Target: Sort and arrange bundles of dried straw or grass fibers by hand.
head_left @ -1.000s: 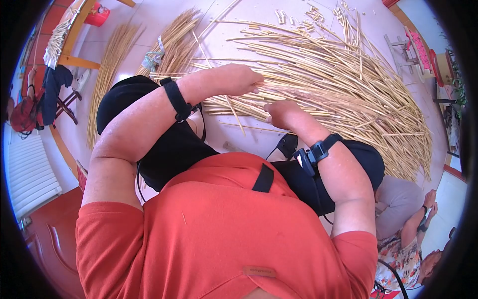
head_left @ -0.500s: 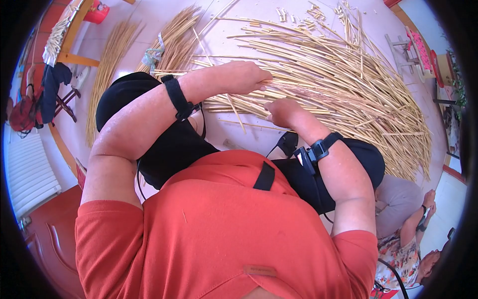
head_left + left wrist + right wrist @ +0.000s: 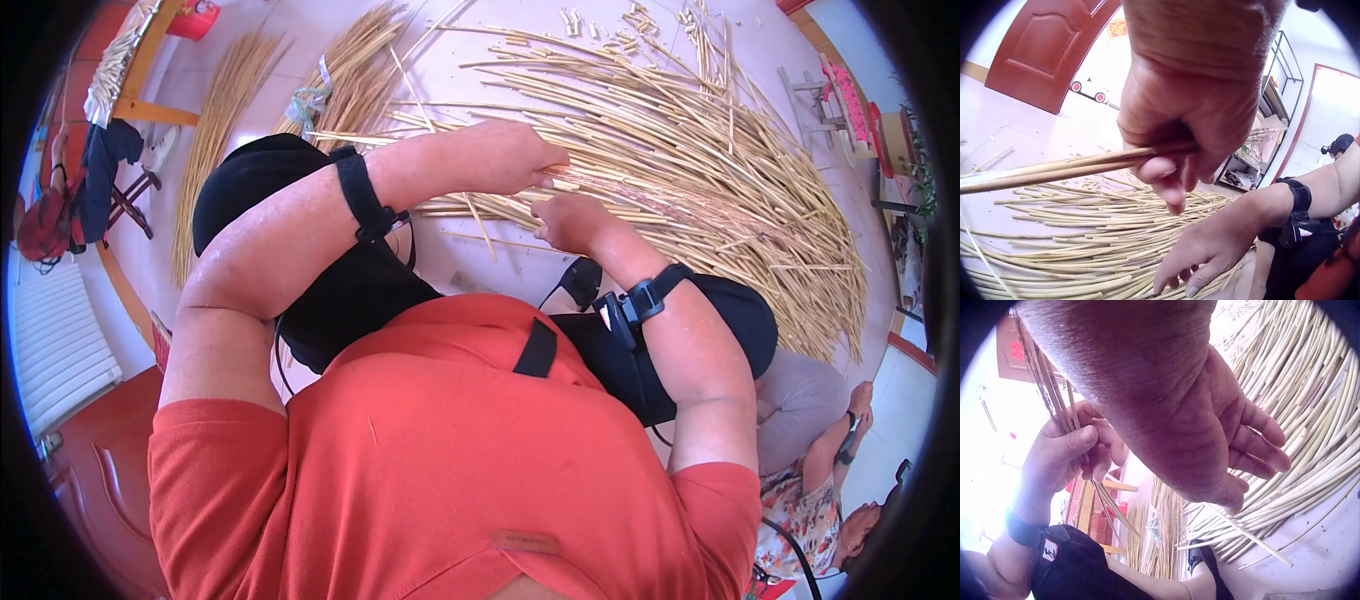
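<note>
In the head view my left hand (image 3: 520, 158) holds thin stalks with feathery brownish tops, which reach right over a wide pile of pale cut stalks (image 3: 640, 120). The left wrist view shows these gripped stalks (image 3: 1054, 172) running out leftward from my curled fingers. Seen in the right wrist view, the thumb of my left hand (image 3: 1063, 450) presses them against the fingers. Nearer my body, my right hand (image 3: 578, 225) is low by the pile's near edge. Its fingers (image 3: 1257, 447) are loosely bent and hold nothing; whether the tips touch the stalks I cannot tell.
Feathery stalk bundles lie on the floor at the upper left, one with a tie (image 3: 310, 100). Short cut pieces (image 3: 640, 18) are scattered beyond the pile. A wooden table (image 3: 150, 108) stands far left, a small stool (image 3: 810, 100) far right. Another person (image 3: 815, 480) sits at lower right.
My left hand has moved steadily right with the held stalks, coming above my right hand in the head view. My right hand has hardly moved.
</note>
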The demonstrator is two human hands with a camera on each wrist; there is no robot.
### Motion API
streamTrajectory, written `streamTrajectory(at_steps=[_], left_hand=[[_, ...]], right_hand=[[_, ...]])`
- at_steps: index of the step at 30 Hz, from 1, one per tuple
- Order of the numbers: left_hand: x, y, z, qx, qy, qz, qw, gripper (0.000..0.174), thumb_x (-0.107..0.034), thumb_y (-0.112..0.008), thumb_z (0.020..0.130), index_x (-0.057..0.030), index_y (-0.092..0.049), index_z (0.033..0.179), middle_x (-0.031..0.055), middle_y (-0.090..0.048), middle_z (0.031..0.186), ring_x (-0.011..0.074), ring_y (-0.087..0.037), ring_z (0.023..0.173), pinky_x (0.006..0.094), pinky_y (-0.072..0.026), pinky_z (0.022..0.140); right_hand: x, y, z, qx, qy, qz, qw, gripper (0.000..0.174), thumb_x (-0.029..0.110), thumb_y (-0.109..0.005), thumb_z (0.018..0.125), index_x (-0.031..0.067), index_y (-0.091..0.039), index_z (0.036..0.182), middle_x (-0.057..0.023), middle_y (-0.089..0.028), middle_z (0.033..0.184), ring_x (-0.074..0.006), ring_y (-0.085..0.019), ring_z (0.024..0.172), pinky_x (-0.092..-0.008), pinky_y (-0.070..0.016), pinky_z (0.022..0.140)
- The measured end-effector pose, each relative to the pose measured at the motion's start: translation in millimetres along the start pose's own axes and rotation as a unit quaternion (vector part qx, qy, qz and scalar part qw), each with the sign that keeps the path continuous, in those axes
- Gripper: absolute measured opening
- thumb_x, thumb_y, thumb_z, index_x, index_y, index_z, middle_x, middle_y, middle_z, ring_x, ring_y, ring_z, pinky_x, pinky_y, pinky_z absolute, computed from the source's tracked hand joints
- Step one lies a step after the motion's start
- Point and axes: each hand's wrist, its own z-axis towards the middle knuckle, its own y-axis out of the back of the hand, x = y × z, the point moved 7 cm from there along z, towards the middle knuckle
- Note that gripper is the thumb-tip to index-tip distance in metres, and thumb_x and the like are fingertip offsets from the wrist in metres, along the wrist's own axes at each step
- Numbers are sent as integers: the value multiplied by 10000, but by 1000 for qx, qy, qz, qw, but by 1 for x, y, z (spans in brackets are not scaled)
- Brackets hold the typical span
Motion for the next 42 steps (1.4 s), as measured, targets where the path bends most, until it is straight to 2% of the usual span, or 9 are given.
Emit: streamTrajectory(at_steps=[6,8,12,15,19,21,28,30,42], left_hand=[[-2,-4,1,10,7,18,1000,198,-250,-581,854,-120,-584,1002,158,-648,859,357,-626,844,474,-474,720],[-3,-5,1,24,-1,23,999,300,-208,-551,875,-109,-555,1158,203,-635,885,394,-603,847,488,-462,740],[-4,-9,-1,16,-19,3,1000,304,-203,-557,871,-93,-552,1155,208,-634,891,396,-600,860,484,-460,743],[-4,-12,-3,27,-18,-1,999,322,-203,-559,871,-95,-550,1174,214,-633,909,395,-600,868,479,-461,751],[-2,-14,-3,35,-18,3,999,322,-202,-557,873,-96,-549,1177,217,-632,913,393,-601,865,477,-461,752],[1,-13,-1,29,-1,-17,999,322,-209,-553,876,-95,-548,1177,214,-633,914,395,-600,858,478,-461,748],[1,-17,2,45,-8,6,999,357,-229,-540,886,-106,-532,1221,213,-634,924,393,-602,857,475,-462,756],[1,-16,1,23,-5,6,1000,263,-263,-569,865,-114,-587,1081,160,-648,903,355,-612,873,470,-469,754],[-1,-12,-1,13,5,3,1000,271,-282,-571,869,-123,-584,1088,163,-651,911,360,-616,872,476,-472,747]], right_hand=[[-3,-4,-2,7,-6,29,1000,253,257,-596,822,55,-597,973,-191,-644,888,-367,-611,887,-466,-472,765],[1,4,-6,2,-14,11,1000,211,214,-561,842,48,-629,954,-162,-666,924,-331,-632,901,-437,-498,770],[1,5,-6,36,-45,16,998,268,236,-559,862,40,-623,1033,-179,-652,1006,-335,-618,966,-430,-487,829],[-4,-2,-2,24,-25,56,998,309,250,-579,834,83,-608,1093,-198,-650,936,-369,-614,912,-458,-472,805],[0,3,0,27,-26,43,998,306,258,-576,838,84,-609,1088,-199,-651,932,-369,-615,912,-461,-472,805],[3,7,-3,68,-44,5,997,309,262,-564,864,48,-618,1080,-176,-644,1048,-337,-604,1009,-434,-477,856],[-1,3,-2,68,-48,7,997,282,227,-548,867,45,-618,1071,-175,-645,1044,-334,-610,995,-427,-485,844],[-3,1,-2,70,-53,6,996,263,192,-529,865,44,-617,1064,-176,-647,1032,-332,-616,980,-426,-490,828],[-2,1,-1,39,-27,-3,999,222,178,-535,849,54,-630,1008,-174,-658,972,-333,-627,942,-439,-494,793]])
